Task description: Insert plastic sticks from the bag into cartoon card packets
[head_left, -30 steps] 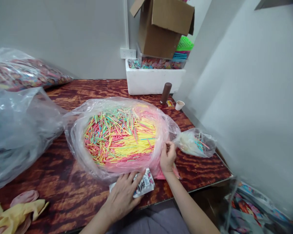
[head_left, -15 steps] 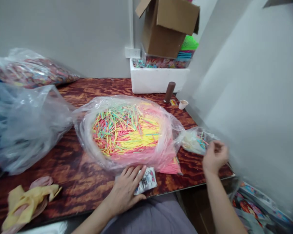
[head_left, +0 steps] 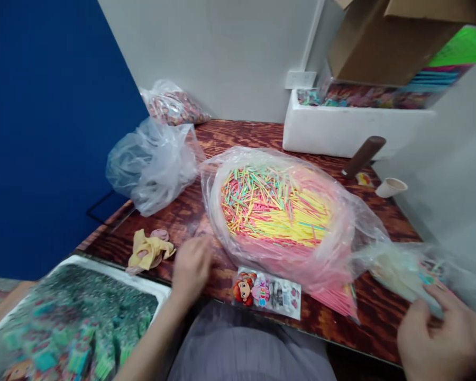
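My left hand (head_left: 192,267) is over the table's front edge with its fingers curled in, slightly blurred; what they hold, if anything, is hidden. To its right lies a flat printed packet (head_left: 267,292) with a red-haired cartoon figure and the word "Stick". My right hand (head_left: 440,333) is at the right edge, thumb and fingers curled together against a small clear plastic bag (head_left: 399,270) with pale and coloured bits in it. What is pinched there is unclear. Between the hands, a large open plastic bag (head_left: 343,264) holds many thin coloured sticks (head_left: 277,209).
A white foam box (head_left: 164,293) of small green packs stands at the lower left. Yellow and pink limp scraps (head_left: 148,251) and a crumpled clear bag (head_left: 154,164) lie on the left. At the back right are a foam box (head_left: 353,129), a brown cylinder (head_left: 363,157) and a paper cup (head_left: 391,187).
The view has swung left, bringing the box of green packs into sight. My left hand has left the printed packet, moved left and curled. My right hand stays by the small bag.
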